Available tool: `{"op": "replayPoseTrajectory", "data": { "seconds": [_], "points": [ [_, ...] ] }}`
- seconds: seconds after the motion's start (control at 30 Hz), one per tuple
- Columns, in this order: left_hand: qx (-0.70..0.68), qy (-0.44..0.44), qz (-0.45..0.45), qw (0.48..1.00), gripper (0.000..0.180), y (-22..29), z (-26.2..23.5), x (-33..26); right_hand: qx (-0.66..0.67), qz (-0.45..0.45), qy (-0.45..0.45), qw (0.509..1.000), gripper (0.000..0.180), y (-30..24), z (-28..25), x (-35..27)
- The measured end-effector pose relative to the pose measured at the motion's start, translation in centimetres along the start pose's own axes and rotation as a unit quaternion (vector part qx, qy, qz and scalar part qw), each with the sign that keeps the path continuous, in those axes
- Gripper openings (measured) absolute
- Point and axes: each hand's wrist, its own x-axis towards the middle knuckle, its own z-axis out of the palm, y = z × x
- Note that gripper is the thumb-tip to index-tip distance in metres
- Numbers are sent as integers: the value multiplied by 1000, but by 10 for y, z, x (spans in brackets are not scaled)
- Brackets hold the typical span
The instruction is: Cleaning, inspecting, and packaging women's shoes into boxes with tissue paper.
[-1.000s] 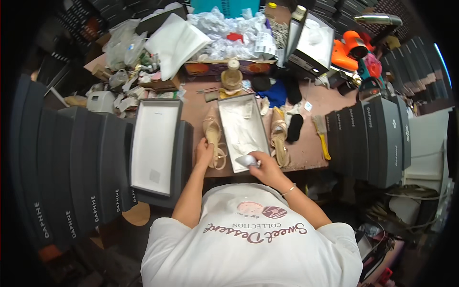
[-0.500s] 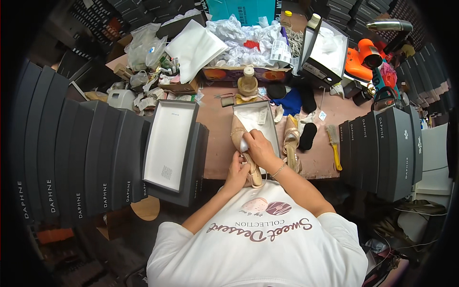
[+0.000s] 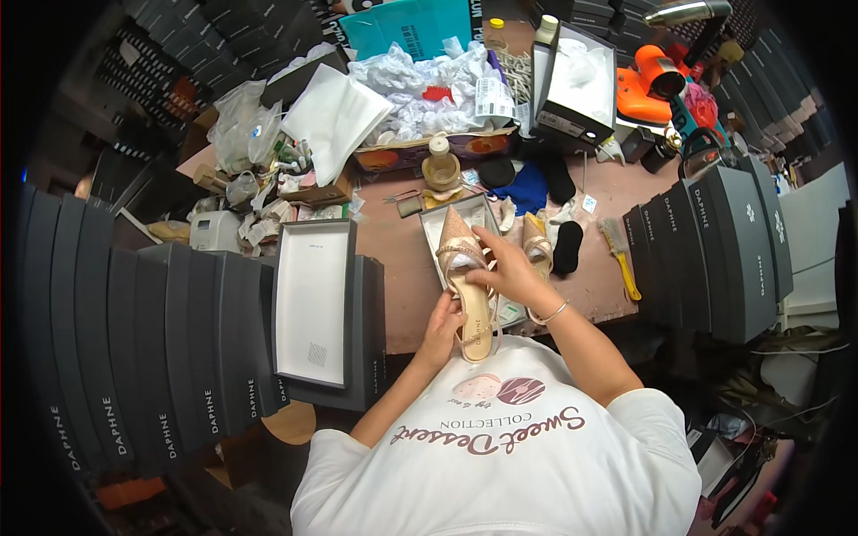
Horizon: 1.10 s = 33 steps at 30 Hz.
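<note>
A beige pointed-toe shoe (image 3: 476,326) with thin jewelled straps is held up in front of my chest, toe pointing away. White paper shows inside its toe. My left hand (image 3: 440,329) is closed around the left side of the shoe near its middle. On the other side, my right hand (image 3: 517,271) grips the shoe by its front opening, thumb at the straps and forefinger along the toe. Behind the shoe lies an open shoebox (image 3: 490,217) with white lining. A matching shoe (image 3: 536,241) lies right of it, partly hidden by my right hand.
An open box lid (image 3: 313,304) leans on dark shoeboxes at left; more shoeboxes (image 3: 706,259) stand at right. A yellow-handled brush (image 3: 618,259), a black pad (image 3: 567,247) and a bottle (image 3: 439,161) are on the table. Crumpled white paper (image 3: 420,85) fills a box behind.
The shoe has been raised and turned so its insole and toe face up. My right hand has drawn its fingers out of the opening and shifted right.
</note>
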Motion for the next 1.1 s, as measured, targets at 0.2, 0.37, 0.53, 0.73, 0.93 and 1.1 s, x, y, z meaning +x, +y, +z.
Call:
{"op": "replayPoseTrajectory", "data": {
  "seconds": [0.2,0.37,0.53,0.73,0.93,1.1],
  "points": [
    [115,-3,-9,993,57,-9,13,-6,51,-2,134,990,36,10,26,2],
    [-10,92,-27,995,52,-8,7,-6,29,28,-23,999,65,18,21,-10],
    [23,202,-34,978,44,13,-52,5,-203,155,153,955,76,68,-37,-95],
    [485,189,138,843,59,13,-30,26,-26,287,142,947,53,180,-25,-128],
    [265,143,60,952,50,-3,1,50,222,201,148,943,36,42,-37,-106],
    [531,267,147,791,62,3,-47,11,263,180,107,942,35,32,4,-87]
  ]
}}
